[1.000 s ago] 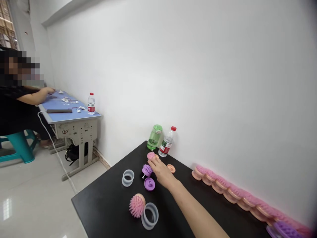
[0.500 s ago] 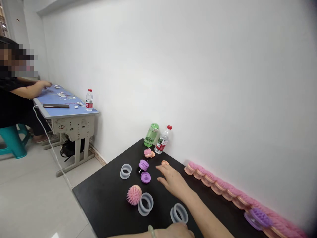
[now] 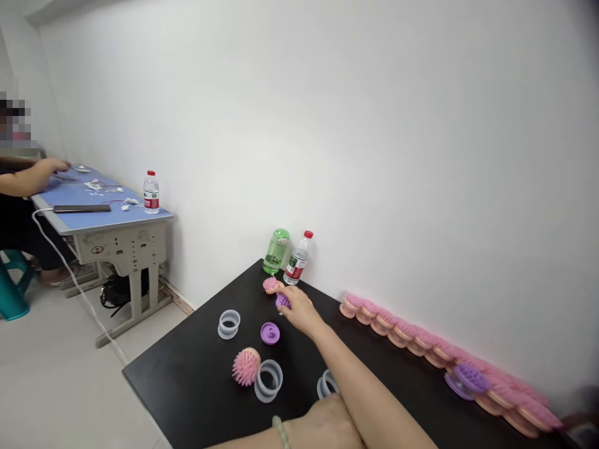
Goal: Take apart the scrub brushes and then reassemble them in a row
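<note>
My right hand reaches over the back of the black table, its fingers closed round a small purple bristle piece. My left hand, with a bracelet at the wrist, is low in the view under my right forearm; its fingers are hidden. Just beyond it lies a clear ring, partly covered. A purple disc lies left of my right hand. Nearer me, a pink bristle brush touches another clear ring. A third ring is farther left. A small pink bristle piece sits behind the purple one.
A green bottle and a water bottle stand at the table's back corner. Pink brushes line the wall, with a purple brush in front. At left, a person's hand is over a blue desk.
My right hand has closed on the purple bristle piece and lifted it off its spot. My left hand is now under my right forearm. The view has shifted slightly right.
</note>
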`<state>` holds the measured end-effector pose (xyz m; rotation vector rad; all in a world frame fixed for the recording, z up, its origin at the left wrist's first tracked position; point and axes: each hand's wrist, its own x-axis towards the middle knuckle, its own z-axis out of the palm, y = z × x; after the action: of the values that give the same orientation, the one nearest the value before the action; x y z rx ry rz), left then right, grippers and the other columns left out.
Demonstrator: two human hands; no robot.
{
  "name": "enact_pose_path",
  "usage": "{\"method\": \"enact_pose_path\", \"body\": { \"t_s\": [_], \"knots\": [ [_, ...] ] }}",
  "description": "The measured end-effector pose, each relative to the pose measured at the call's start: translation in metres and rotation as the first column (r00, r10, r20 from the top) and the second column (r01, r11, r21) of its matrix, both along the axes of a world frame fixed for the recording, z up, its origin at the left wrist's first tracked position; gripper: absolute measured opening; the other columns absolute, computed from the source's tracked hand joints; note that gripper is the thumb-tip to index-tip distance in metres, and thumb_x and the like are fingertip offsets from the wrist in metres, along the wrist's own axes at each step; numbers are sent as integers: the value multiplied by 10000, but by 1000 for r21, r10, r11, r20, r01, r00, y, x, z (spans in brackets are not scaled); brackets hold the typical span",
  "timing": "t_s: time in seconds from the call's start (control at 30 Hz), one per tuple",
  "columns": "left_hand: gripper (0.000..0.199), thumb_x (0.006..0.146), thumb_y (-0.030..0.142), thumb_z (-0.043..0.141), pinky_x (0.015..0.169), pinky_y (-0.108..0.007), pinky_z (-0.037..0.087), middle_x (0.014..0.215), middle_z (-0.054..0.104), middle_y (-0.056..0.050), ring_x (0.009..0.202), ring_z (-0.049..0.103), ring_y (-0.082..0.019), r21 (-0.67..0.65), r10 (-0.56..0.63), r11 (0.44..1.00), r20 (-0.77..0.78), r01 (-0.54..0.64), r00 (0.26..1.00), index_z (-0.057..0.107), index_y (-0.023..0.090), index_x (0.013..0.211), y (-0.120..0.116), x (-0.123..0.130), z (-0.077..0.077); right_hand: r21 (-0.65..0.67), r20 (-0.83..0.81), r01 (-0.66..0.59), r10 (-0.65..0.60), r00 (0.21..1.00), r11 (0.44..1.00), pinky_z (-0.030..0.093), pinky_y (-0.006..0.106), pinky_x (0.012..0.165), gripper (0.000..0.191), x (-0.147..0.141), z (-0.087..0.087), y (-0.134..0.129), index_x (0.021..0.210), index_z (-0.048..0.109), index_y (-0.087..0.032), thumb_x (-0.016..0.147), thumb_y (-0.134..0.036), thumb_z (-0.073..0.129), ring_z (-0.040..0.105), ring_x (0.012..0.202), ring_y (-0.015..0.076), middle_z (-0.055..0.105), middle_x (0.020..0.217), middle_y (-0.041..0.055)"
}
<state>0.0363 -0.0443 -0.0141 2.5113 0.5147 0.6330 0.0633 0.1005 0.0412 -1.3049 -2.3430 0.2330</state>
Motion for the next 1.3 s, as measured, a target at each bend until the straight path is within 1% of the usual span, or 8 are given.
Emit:
{"method": "enact_pose_path", "body": {
  "t_s": [0.1,0.17,0.27,0.37,0.47,0.67,0.87,1.3],
  "knots": [
    [91,870,193,669,880,-477,512,998,666,-128,938,613,-284,78,-12,997,-34,15,999,646,145,944,16,-5,2,100,-146,157,-141,979,983,426,463,1079,451,51,15,-22,1261,592,-218,811,-190,592,583,1219,272,624,1281,104],
    [256,754,183,775,867,-487,487,1047,627,-133,965,565,-312,151,193,970,-6,-190,981,607,158,946,13,-11,10,136,-230,258,-222,947,957,428,509,1078,468,86,19,-47,1284,558,-215,818,-258,587,577,1234,296,620,1295,115],
    [399,688,128,810,871,-444,462,1101,569,-81,999,510,-287,19,504,862,68,-506,861,556,188,990,7,-21,22,122,-344,368,-308,887,922,494,500,1027,493,129,10,-93,1295,524,-204,832,-356,598,601,1226,309,621,1311,138],
    [569,600,61,840,937,-431,438,1175,529,-85,1077,478,-297,-137,576,810,13,-569,817,537,175,1067,10,-24,26,-10,-527,428,-369,766,904,548,446,983,540,147,-14,-132,1284,531,-216,803,-431,650,647,1179,296,650,1286,128],
    [644,531,2,849,1000,-432,404,1264,497,-138,1167,450,-332,-218,565,798,-54,-562,823,539,134,1080,17,-22,21,-64,-564,449,-404,720,891,557,426,980,564,146,-41,-152,1300,536,-227,796,-441,671,656,1176,290,659,1294,126],
    [384,675,74,739,904,-345,436,1115,589,-62,1049,541,-249,-252,529,815,-41,-521,848,534,180,983,21,-22,18,-49,-571,414,-366,735,909,556,418,992,565,124,-68,-161,1354,510,-230,824,-366,652,660,1179,280,673,1281,115],
    [299,699,92,681,752,-279,425,932,625,-2,856,576,-188,-392,458,844,173,-366,872,540,199,939,16,-24,34,-79,-555,401,-375,743,913,552,423,995,587,127,-64,-174,1365,507,-235,805,-351,642,671,1154,280,681,1261,101],
    [413,632,105,855,762,-264,437,986,617,-25,873,573,-181,-422,295,898,375,-122,879,714,195,1010,13,-26,42,-39,-588,352,-306,748,935,595,360,894,399,135,-45,-191,1174,655,-252,784,-319,703,691,1088,278,709,1203,84]
  ]
}}
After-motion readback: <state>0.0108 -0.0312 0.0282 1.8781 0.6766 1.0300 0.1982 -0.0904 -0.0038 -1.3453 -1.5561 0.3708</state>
